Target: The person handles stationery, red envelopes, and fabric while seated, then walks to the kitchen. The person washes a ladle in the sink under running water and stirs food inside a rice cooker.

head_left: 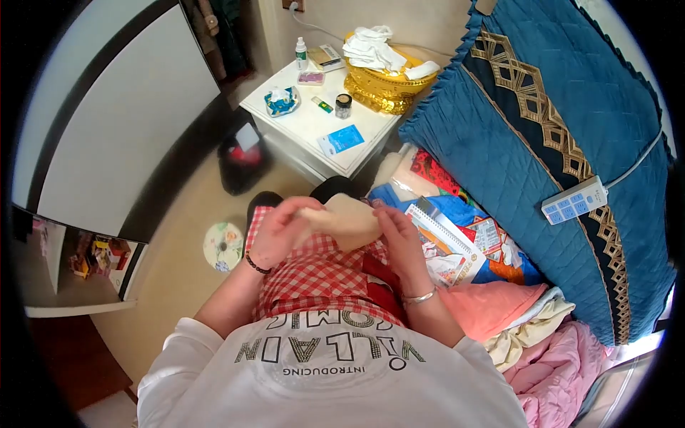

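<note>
Over my lap, a cream-coloured piece of soft fabric [351,222] is stretched between my two hands; its exact kind I cannot make out. My left hand [285,227], with a dark bead bracelet at the wrist, is closed on the left end and slightly blurred. At the opposite edge, my right hand [401,239] pinches the fabric between thumb and fingers, a silver bangle on its wrist. Beneath both hands lies a red-and-white checked cloth [307,282] across my legs.
A white bedside table [292,118] ahead bears a gold basket [389,89] with white cloth items, a tissue pack [282,102] and a small jar [343,106]. Right are a spiral notebook [449,242], folded clothes [492,307], a blue quilt [535,143] and a power strip [574,200].
</note>
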